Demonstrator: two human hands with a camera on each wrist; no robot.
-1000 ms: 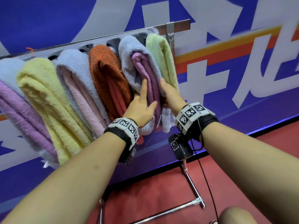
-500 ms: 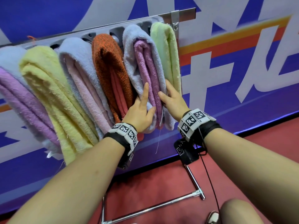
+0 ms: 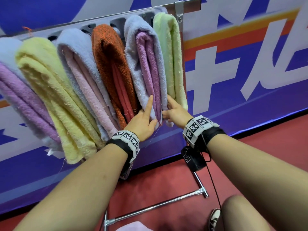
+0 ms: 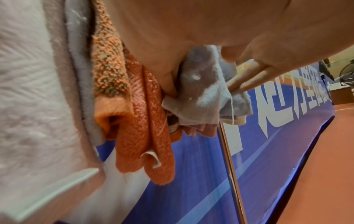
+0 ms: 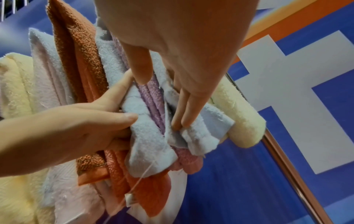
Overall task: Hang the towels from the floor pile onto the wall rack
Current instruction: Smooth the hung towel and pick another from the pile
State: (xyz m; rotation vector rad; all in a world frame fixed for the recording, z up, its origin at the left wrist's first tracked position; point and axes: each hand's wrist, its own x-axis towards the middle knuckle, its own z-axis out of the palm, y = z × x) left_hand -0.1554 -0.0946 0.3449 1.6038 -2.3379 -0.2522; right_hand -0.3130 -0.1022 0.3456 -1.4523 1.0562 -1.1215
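Note:
A pale blue towel with a purple inner fold (image 3: 143,64) hangs on the wall rack (image 3: 103,22), second from the right. My left hand (image 3: 145,119) grips its lower left edge, thumb in front and index finger pointing up the cloth. My right hand (image 3: 173,110) presses straight fingers against the right side, between this towel and the light green towel (image 3: 168,55). The right wrist view shows both hands squeezing the towel's lower end (image 5: 149,136). In the left wrist view the towel end (image 4: 201,84) bunches under my palm.
Orange (image 3: 108,55), pale blue and pink (image 3: 80,64), yellow (image 3: 50,89) and purple (image 3: 13,90) towels fill the rack to the left. A pink towel (image 3: 131,226) lies on the red floor below, by the rack's metal foot bar (image 3: 150,207). My knee (image 3: 241,214) is at the lower right.
Both hands have slid down the pale blue towel to its lower end. The view has shifted, so the rack sits higher and farther right in the picture.

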